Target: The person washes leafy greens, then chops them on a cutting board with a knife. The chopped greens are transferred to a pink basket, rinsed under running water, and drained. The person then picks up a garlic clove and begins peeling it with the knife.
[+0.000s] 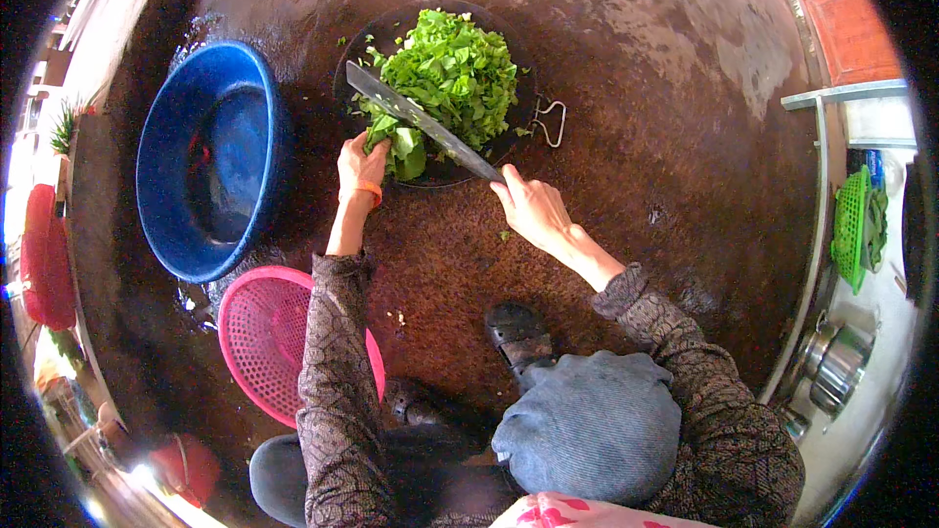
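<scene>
Slanting over the near-left part of the chopped leafy greens (465, 64), the knife (421, 120) points forward and left from the right hand (533, 207), its long axis diagonal and its broad tip ahead of the left hand (360, 166). The right hand is clenched around the handle; the left pinches leaves at the heap's near edge. Under the heap, ahead of both hands, lies a dark round board (367, 36). A bent metal wire (550, 124) sits ahead of the right hand. Left of the left hand stands a blue basin (174, 132); behind that hand, a pink basket (266, 337) shows partly beneath the forearm.
</scene>
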A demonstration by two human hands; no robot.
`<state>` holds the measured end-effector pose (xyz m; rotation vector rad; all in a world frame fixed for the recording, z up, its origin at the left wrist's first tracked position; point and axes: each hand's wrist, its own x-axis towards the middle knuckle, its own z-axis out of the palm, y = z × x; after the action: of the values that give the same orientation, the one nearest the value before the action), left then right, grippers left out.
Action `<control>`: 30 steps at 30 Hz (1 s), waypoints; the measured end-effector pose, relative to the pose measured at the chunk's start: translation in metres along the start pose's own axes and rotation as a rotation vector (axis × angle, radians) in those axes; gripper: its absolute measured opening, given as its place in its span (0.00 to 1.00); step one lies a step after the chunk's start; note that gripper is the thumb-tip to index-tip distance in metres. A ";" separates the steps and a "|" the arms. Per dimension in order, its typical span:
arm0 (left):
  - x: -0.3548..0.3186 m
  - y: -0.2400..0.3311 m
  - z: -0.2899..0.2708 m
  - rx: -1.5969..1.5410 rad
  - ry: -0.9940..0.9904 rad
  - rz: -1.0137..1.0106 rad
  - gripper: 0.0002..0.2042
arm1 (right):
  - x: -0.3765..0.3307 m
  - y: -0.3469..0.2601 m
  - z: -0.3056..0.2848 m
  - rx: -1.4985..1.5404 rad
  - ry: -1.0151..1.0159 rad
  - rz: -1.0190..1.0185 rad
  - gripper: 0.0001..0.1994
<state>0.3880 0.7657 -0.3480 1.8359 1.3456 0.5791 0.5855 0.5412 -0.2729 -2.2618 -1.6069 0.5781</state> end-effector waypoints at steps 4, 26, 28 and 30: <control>0.000 0.012 -0.006 0.011 0.230 0.056 0.17 | -0.025 0.004 -0.008 -0.012 0.021 -0.049 0.12; -0.042 0.024 0.022 0.727 0.202 0.299 0.22 | 0.022 -0.008 0.014 -0.065 -0.081 -0.073 0.14; -0.034 0.019 0.009 0.491 0.254 0.307 0.19 | 0.015 0.001 0.007 -0.052 -0.076 -0.059 0.14; -0.024 0.012 0.001 0.250 0.249 0.184 0.16 | 0.008 0.010 0.004 -0.045 -0.021 -0.098 0.14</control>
<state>0.3879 0.7407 -0.3370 2.1626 1.4749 0.7867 0.5947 0.5459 -0.2823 -2.2012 -1.7465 0.5478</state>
